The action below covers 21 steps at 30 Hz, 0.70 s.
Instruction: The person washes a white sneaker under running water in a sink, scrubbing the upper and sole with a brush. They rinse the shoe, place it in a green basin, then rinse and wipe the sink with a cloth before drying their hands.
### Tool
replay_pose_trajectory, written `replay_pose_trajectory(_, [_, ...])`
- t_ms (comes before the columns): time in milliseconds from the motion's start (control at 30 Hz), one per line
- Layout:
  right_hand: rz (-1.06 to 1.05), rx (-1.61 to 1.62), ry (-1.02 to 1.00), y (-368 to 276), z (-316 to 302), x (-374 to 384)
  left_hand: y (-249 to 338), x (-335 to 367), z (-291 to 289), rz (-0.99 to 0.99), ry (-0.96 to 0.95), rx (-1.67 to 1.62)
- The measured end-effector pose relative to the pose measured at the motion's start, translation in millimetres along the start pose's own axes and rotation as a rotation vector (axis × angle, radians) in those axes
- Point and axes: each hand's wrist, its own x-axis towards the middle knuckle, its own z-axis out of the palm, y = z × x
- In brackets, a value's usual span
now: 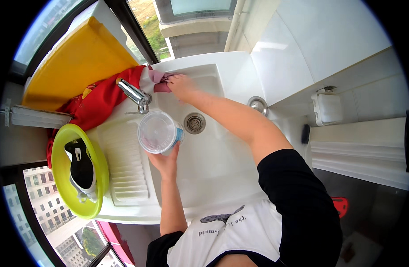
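My left hand (164, 163) grips a clear round plastic tub (155, 131) from its near side, over the left part of the white sink (213, 164). A pale lid covers the tub, and a blue label shows on its right side. My right arm reaches across to the sink's far left corner. There my right hand (182, 86), slightly blurred, has its fingers closed on a pink cloth (158, 77) lying at the rim. The chrome tap (135, 94) stands between the cloth and the tub. Beside the tub is the metal drain strainer (194, 123).
A ribbed washboard (126, 164) is moulded into the sink's left side. A lime-green basin (103, 171) holding a black-and-white item stands at far left. Behind are red cloth (97, 100) and a yellow panel (80, 66). A small metal cup (258, 105) sits right.
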Motion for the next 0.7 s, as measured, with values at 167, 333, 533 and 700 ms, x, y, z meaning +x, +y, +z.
replay_pose_trajectory(167, [0.159, -0.439, -0.092, 51.4, -9.3, -54.9, 8.9, -3.1, -1.6, 0.005, -0.001, 0.017])
replay_pose_trajectory(333, [0.194, -0.588, -0.283, 52.2, -55.9, -68.5, 16.9, -14.4, -5.8, 0.002, -0.024, 0.003])
replay_pose_trajectory(533, [0.141, -0.573, -0.627, 19.5, -84.9, -85.1, 23.8, -24.2, -17.7, -0.006, -0.044, -0.035])
replay_pose_trajectory(700, [0.147, -0.536, -0.870, -29.7, -94.6, -115.9, 25.5, -23.0, -22.0, 0.094, -0.045, 0.045])
